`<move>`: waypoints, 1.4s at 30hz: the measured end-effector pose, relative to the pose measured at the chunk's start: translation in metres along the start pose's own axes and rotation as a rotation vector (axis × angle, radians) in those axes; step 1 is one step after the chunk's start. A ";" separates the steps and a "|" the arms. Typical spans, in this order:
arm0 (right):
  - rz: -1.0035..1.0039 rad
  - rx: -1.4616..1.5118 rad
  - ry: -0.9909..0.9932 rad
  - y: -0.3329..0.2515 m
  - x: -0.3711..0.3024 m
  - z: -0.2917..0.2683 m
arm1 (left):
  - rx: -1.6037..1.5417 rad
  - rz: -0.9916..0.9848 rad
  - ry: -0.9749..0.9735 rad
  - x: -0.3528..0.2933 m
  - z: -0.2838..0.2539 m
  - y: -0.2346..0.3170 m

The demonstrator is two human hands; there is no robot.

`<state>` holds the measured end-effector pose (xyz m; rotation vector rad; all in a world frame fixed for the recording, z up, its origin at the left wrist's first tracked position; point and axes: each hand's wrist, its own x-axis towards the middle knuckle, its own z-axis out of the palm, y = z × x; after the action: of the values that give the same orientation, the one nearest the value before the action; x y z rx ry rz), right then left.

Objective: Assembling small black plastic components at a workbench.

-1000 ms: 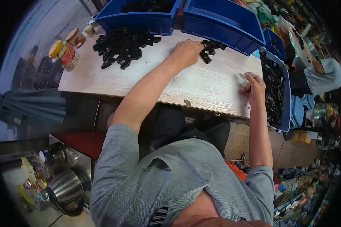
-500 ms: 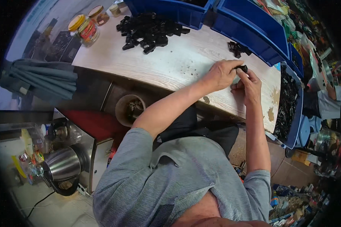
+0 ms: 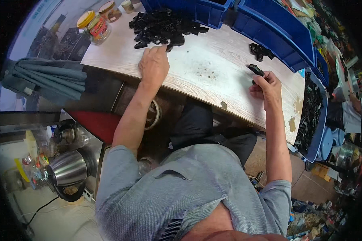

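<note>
On the pale wood-grain tabletop, a heap of small black plastic parts (image 3: 165, 26) lies at the far left. My left hand (image 3: 154, 66) is at the heap's near edge, fingers curled and closed on a black plastic part (image 3: 169, 48); its fingertips are partly hidden. Towards the right, my right hand (image 3: 269, 88) pinches another black plastic part (image 3: 255, 69) between thumb and fingers, just above the table. Beyond it sits a smaller cluster of black parts (image 3: 261, 52).
Blue bins (image 3: 269, 34) line the table's far side. A blue crate of black parts (image 3: 309, 116) stands at the right end. Yellow-lidded jars (image 3: 98, 30) occupy the far left corner. Below the near edge is a bucket (image 3: 153, 114); a steel kettle (image 3: 70, 168) stands lower left.
My left hand has left the right hand's side and swung left to the heap. My right hand stays near its place, still holding a black part.
</note>
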<state>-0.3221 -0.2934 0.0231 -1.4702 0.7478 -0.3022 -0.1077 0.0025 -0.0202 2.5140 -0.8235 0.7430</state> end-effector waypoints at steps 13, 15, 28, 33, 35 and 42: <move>-0.099 -0.468 -0.151 0.005 0.014 0.025 | -0.744 0.311 -0.075 0.001 0.013 0.129; -0.144 -0.581 -0.151 0.008 0.019 0.022 | -0.722 0.405 -0.074 0.006 0.019 0.141; -0.225 -0.595 -0.126 0.016 0.020 0.019 | -0.669 0.690 -0.245 0.008 0.034 0.141; -0.173 -0.611 -0.132 0.011 0.015 0.024 | -0.609 0.681 -0.198 -0.001 0.027 0.141; -0.183 -0.616 -0.129 0.011 0.016 0.022 | -0.609 0.688 -0.160 0.001 0.025 0.144; 0.039 -0.173 -0.089 0.000 -0.005 -0.012 | -0.169 0.240 0.132 0.025 0.014 0.054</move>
<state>-0.3332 -0.3002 0.0249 -1.6189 0.7441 -0.1440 -0.1199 -0.0556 -0.0060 2.2163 -1.1039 0.8669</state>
